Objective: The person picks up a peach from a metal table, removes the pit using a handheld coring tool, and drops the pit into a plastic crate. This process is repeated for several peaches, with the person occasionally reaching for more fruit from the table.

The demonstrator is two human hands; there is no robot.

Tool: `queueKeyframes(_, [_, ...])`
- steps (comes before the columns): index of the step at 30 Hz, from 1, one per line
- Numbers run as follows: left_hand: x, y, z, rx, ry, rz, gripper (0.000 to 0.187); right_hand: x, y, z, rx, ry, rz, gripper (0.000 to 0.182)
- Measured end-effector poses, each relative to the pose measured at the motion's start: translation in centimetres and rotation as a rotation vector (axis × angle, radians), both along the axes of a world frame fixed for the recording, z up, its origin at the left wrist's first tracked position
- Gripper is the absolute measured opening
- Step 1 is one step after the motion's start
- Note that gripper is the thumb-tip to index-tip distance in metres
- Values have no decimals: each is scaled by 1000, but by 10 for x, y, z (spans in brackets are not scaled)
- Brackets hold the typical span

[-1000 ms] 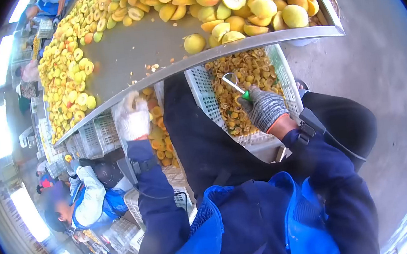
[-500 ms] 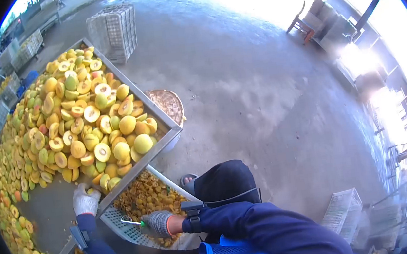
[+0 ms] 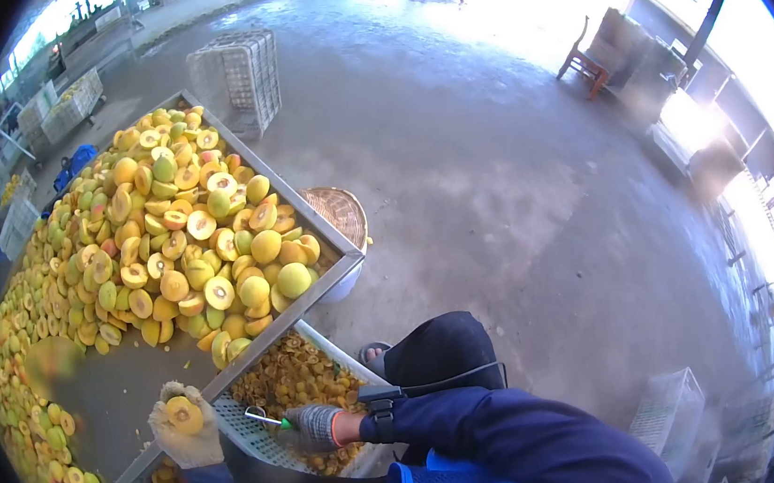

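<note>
Fruit half (image 3: 184, 415) and looped tool (image 3: 268, 419), lower left of frame
Left hand (image 3: 188, 440) grips fruit half; right hand (image 3: 315, 428) closed on looped tool, which projects leftward

In your left hand (image 3: 182, 436), a yellow-orange fruit half (image 3: 184, 415) is showing you its cut face; from your right hand (image 3: 316, 428), a green-handled tool (image 3: 264, 417) is extending its metal loop leftward.
</note>
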State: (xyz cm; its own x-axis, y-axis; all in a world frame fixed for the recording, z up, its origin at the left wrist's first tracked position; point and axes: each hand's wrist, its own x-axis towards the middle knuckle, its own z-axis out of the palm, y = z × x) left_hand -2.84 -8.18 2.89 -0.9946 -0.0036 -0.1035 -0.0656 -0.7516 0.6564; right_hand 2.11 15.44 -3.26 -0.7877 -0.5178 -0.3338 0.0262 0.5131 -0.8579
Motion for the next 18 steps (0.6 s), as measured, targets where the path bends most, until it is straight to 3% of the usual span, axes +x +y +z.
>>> queueKeyframes(1, [13, 12, -1, 39, -33, 22, 38, 0, 1, -4, -53, -50, -52, 32])
queueKeyframes(3, [32, 41, 17, 4, -34, -34, 43, -3, 0, -26, -79, 190, -81, 32])
queueKeyframes(5, [39, 52, 10, -27, -134, 38, 44, -6, 1, -11, -128, 80, -166, 31])
queueKeyframes(6, [44, 56, 11, -98, -123, 68, 46, -7, 2, -38, -262, 191, -122, 29])
queueKeyframes(8, [48, 52, 0, -49, -115, 51, 45, -10, 1, 12, -374, -279, -323, 26])
queueKeyframes(11, [55, 51, -10, 9, -126, 31, 48, -10, 0, 13, -350, -275, -384, 28])
queueKeyframes(14, [59, 53, -15, 40, -173, 22, 48, -9, 5, 17, -243, -105, -238, 31])
queueKeyframes(17, [58, 60, -18, 20, -238, 133, 47, -5, 2, 26, -262, -147, -188, 32])
queueKeyframes(18, [56, 55, -24, 64, -185, 71, 48, -4, 0, 24, -284, -21, -112, 37])
